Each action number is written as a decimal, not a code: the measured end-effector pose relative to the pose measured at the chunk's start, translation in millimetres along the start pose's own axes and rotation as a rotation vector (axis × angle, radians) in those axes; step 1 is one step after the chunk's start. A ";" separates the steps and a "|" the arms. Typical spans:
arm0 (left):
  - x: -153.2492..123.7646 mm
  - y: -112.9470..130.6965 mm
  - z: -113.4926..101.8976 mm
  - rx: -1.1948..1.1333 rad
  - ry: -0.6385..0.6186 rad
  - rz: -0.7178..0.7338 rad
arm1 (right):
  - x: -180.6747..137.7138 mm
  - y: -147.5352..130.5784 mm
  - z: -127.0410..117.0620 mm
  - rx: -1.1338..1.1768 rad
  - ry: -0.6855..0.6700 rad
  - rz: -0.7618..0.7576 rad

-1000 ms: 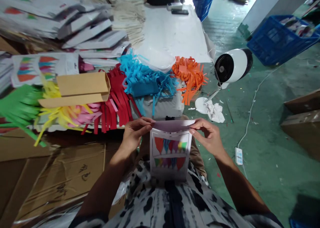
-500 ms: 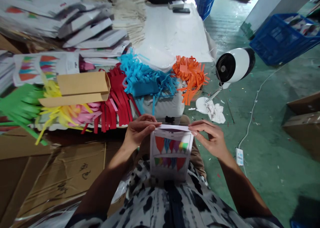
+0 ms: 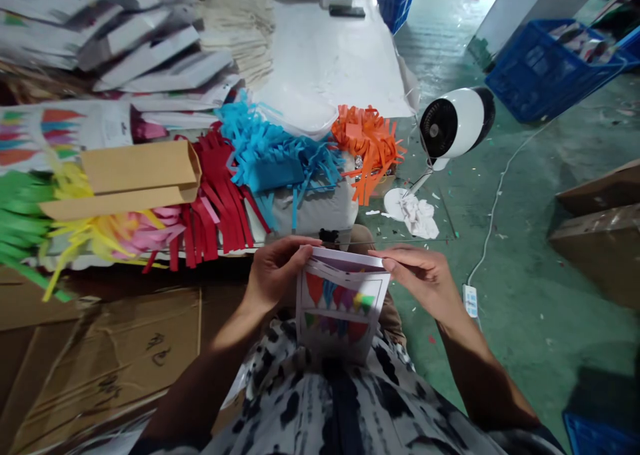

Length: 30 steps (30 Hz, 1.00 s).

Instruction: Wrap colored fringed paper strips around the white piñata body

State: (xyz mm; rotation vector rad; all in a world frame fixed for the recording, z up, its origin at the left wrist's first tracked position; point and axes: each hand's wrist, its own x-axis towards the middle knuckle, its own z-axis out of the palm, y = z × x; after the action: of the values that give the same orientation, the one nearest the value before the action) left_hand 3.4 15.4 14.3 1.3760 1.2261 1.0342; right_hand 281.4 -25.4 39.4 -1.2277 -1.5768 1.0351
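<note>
Over my lap I hold a white paper bag (image 3: 336,312) printed with rows of coloured tassels. My left hand (image 3: 275,268) pinches the left corner of its top edge between thumb and fingers. At the opposite corner, the thumb and fingers of my right hand (image 3: 417,272) are closed on the same edge. The bag's mouth gapes a little between the two hands, and what is inside cannot be made out. Beyond my left hand, red paper fringe (image 3: 220,195) and blue paper fringe (image 3: 283,155) lie on the table, with orange fringe (image 3: 367,145) further right.
Folded tan cardboard (image 3: 140,168) lies over yellow fringe (image 3: 83,235) beside green fringe (image 3: 23,208). White packets (image 3: 150,55) are stacked behind. A fan (image 3: 457,125) stands right of the table. A power strip (image 3: 470,300), blue crates (image 3: 545,68) and cardboard boxes (image 3: 600,242) are on the floor.
The bag's mouth has opened slightly wider and its top edge tilts more. Both hands keep their hold on the corners. The whole view has shifted slightly.
</note>
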 end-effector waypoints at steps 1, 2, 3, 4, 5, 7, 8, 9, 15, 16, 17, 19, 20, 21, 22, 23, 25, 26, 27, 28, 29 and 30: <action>-0.7 -1.5 2.3 -0.016 0.004 -0.007 | -1.5 -1.7 0.3 -0.016 -0.006 -0.002; -1.7 -3.2 4.6 -0.038 0.009 -0.020 | -3.0 -3.1 0.1 -0.039 -0.017 -0.005; -2.9 -5.0 6.8 -0.062 0.017 -0.039 | -4.5 -4.1 -0.6 -0.066 -0.035 -0.010; -4.2 -6.6 9.0 -0.084 0.025 -0.061 | -5.7 -4.8 -1.9 -0.094 -0.058 -0.017; -5.6 -8.1 11.1 -0.101 0.036 -0.082 | -6.7 -5.3 -3.7 -0.122 -0.082 -0.027; -8.0 -9.9 14.9 -0.125 0.056 -0.116 | -7.9 -6.2 -8.0 -0.173 -0.134 -0.052; -8.9 -10.3 16.5 -0.135 0.066 -0.125 | -8.1 -6.6 -10.2 -0.197 -0.158 -0.068; -9.6 -10.3 18.0 -0.146 0.074 -0.130 | -8.1 -7.0 -12.2 -0.222 -0.180 -0.087; -12.1 -7.0 23.5 -0.132 0.116 -0.065 | -6.0 -7.9 -20.1 -0.347 -0.287 -0.259; -12.5 -6.3 24.1 -0.129 0.121 -0.054 | -5.7 -7.4 -21.2 -0.355 -0.303 -0.283; -12.8 -5.7 24.6 -0.126 0.124 -0.047 | -5.6 -6.8 -22.4 -0.361 -0.317 -0.303; -13.4 -4.9 25.2 -0.114 0.125 -0.034 | -5.8 -4.9 -24.6 -0.365 -0.338 -0.342; -13.7 -4.8 25.3 -0.109 0.124 -0.028 | -6.1 -3.6 -25.4 -0.359 -0.343 -0.362; -14.0 -4.9 25.4 -0.108 0.120 -0.022 | -6.4 -2.3 -26.1 -0.348 -0.340 -0.380; -14.4 -5.2 25.3 -0.113 0.116 -0.018 | -6.7 -0.8 -26.6 -0.334 -0.329 -0.398; -15.0 -5.6 25.1 -0.121 0.112 -0.016 | -6.9 0.7 -27.0 -0.321 -0.311 -0.412; -16.2 -7.3 24.8 -0.139 0.108 -0.021 | -6.7 3.2 -28.0 -0.315 -0.259 -0.431; -16.9 -8.6 24.5 -0.149 0.105 -0.024 | -6.4 4.1 -28.7 -0.318 -0.233 -0.439; -17.4 -10.0 24.3 -0.159 0.102 -0.023 | -5.9 4.4 -29.5 -0.324 -0.217 -0.449; -17.8 -11.7 24.1 -0.168 0.100 -0.018 | -5.4 4.3 -30.3 -0.332 -0.210 -0.462; -18.0 -13.5 23.8 -0.174 0.100 -0.011 | -5.0 3.6 -30.9 -0.343 -0.211 -0.474; -17.9 -15.2 23.4 -0.176 0.103 -0.006 | -4.7 2.6 -31.0 -0.359 -0.215 -0.488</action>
State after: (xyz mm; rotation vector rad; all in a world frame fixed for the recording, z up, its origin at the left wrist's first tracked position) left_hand 21.7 -5.3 -4.1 1.1957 1.1825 1.1919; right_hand 312.3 -26.5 45.2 -0.8981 -2.1623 0.5965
